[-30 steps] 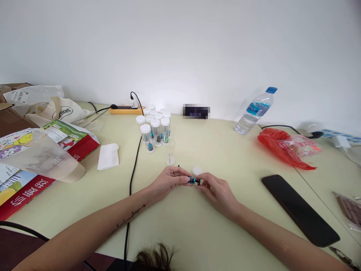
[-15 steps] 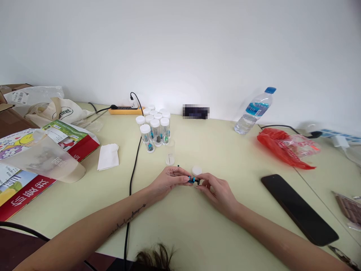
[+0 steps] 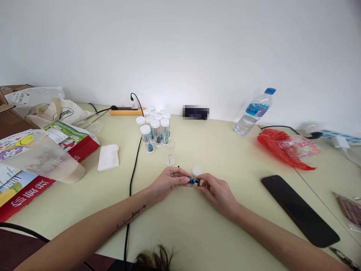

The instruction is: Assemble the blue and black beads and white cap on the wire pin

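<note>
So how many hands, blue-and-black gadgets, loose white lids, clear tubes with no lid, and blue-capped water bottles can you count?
Hands: 2 (left hand, right hand)
Blue-and-black gadget: 1
Loose white lid: 1
Lidless clear tube: 1
Blue-capped water bottle: 1
Total: 6

Bright, diffuse light peaks on the wall [image 3: 175, 84] at 12 o'clock. Wide-angle distortion tilts the bottle [image 3: 254, 113] between 2 and 3 o'clock; pixelation obscures a dark object [image 3: 196, 112] near 1 o'clock.
</note>
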A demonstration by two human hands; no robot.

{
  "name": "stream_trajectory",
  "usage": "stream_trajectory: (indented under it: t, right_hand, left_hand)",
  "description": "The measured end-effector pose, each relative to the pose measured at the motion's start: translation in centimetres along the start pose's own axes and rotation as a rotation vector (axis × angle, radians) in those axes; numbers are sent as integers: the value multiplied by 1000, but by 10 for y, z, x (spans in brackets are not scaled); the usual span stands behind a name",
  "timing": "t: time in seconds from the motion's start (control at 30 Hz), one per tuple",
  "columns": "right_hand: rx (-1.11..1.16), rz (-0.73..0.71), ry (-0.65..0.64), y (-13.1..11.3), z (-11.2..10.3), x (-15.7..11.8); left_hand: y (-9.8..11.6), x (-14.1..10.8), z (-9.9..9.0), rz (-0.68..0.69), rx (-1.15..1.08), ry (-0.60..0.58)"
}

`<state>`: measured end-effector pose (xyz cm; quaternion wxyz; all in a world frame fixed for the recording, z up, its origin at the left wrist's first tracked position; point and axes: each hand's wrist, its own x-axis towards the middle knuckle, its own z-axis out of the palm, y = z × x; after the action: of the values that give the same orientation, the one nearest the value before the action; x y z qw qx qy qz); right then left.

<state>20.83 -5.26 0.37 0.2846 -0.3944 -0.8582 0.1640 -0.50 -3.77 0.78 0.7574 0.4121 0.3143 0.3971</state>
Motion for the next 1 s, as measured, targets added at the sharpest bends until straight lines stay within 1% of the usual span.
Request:
stream_trajectory:
  t: [0.33, 0.67, 0.83, 1.0]
  right_hand:
    - [4, -9, 26, 1, 1, -1]
    - [20, 14, 17, 2, 2, -1]
    - [10, -4, 7, 1, 2, -1]
    - [23, 7, 4, 1, 1, -1]
  left_hand:
    - [1, -1, 1, -5, 1, 13]
    - [1, -1, 0, 5, -2, 1]
    - [1, -1, 0, 2, 8, -5]
    - [-1, 0, -1, 1, -2, -7]
